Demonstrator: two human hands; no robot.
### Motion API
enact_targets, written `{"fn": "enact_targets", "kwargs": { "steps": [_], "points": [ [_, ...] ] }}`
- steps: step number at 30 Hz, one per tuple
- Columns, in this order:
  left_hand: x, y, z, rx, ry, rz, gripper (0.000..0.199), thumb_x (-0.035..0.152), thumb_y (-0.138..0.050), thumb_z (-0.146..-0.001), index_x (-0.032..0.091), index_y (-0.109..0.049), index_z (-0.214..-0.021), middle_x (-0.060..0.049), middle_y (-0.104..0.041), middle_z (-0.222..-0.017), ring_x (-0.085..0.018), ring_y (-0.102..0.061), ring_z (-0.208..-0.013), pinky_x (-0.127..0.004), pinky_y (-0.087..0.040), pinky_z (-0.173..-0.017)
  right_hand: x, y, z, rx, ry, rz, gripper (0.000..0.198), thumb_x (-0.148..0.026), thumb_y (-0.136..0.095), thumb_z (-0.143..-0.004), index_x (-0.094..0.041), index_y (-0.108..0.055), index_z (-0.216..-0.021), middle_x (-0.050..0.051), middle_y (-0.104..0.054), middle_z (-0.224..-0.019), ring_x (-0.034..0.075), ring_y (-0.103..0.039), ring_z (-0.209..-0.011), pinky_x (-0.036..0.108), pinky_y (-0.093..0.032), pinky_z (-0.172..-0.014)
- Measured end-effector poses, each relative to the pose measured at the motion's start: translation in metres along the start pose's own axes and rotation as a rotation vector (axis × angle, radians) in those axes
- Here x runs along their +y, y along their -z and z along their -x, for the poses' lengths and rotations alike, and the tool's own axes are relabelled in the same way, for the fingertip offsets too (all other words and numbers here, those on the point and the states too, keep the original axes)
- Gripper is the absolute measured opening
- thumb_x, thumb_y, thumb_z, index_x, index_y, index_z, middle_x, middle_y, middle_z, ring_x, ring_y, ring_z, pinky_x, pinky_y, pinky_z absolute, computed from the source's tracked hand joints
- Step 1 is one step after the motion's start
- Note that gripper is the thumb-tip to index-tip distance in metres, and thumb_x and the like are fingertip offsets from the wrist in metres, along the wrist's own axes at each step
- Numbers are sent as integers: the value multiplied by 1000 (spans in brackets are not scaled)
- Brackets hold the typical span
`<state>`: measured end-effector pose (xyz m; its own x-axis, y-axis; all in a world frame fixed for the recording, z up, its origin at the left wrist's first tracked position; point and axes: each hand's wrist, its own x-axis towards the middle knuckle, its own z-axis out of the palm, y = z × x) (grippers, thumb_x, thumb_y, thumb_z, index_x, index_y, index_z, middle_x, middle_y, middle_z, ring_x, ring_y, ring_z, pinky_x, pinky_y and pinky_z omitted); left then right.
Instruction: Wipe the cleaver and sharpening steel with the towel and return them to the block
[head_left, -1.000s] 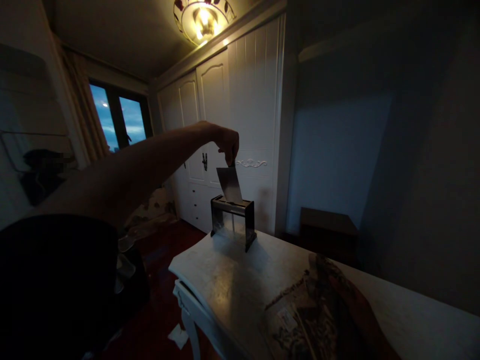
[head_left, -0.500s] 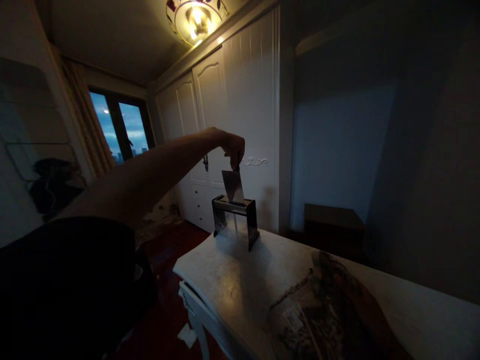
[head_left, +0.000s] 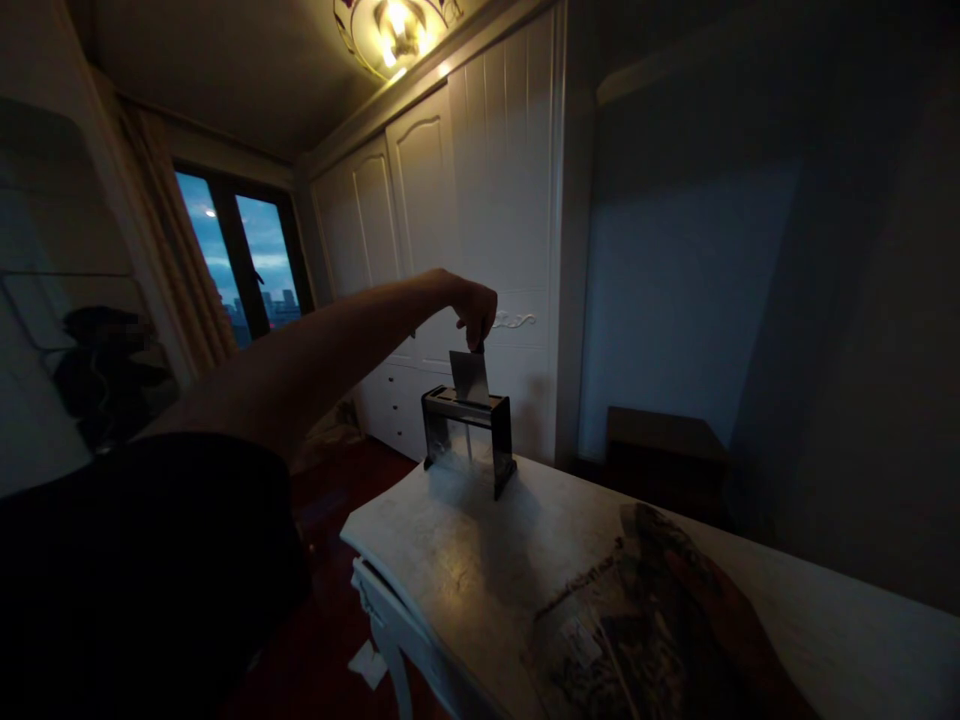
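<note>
1. The knife [head_left: 470, 377] has sunk lower into the rack [head_left: 459, 411] on the desk's [head_left: 457, 560] far left end.
2. Left hand's [head_left: 477, 312] grip pinches the handle [head_left: 478, 348]; right hand's [head_left: 709, 592], beside a patterned bundle [head_left: 637, 635], I cannot tell.
3. Lower it gently, keeping it straight.

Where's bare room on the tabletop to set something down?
Widest: the white tabletop between the rack and the patterned item, out to the left edge. A dimmer strip lies right of the right hand, up to the back edge. Crowded: around that hand and the patterned item, and above the rack, where the left hand holds a flat blade.
</note>
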<state>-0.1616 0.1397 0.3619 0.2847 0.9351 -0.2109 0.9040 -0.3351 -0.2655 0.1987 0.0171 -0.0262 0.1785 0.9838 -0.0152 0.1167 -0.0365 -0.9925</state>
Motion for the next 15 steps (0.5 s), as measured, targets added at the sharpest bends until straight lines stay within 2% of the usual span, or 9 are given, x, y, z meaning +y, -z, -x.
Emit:
{"fn": "enact_targets", "kwargs": {
  "steps": [7,11,15],
  "points": [
    [2,-17,-8,31,-22,24,22,23,-82,-48,27,-79,-70,2,-66,-53,-14,-55,-55,-28,-43,-61,-3,0,1,-29,-11,8,67,-67,-66,-56,-17,-68,-100,12,-73,-107,35,-64,-108,39,-51,-91],
    [-1,-21,-7,50,18,8,29,23,-82,-49,28,-79,-77,2,-72,-67,-15,-60,-66,-28,-44,-70,-1,0,0,-31,2,13,69,-67,-67,-55,-16,-67,-102,13,-72,-111,36,-63,-110,42,-48,-95],
    [1,-25,-6,83,-15,-36,23,25,-81,-54,28,-79,-76,1,-74,-74,-17,-62,-76,-26,-42,-75,0,1,0,-56,0,17,69,-67,-67,-57,-17,-67,-104,12,-73,-109,36,-64,-107,45,-47,-96]
  ]
}}
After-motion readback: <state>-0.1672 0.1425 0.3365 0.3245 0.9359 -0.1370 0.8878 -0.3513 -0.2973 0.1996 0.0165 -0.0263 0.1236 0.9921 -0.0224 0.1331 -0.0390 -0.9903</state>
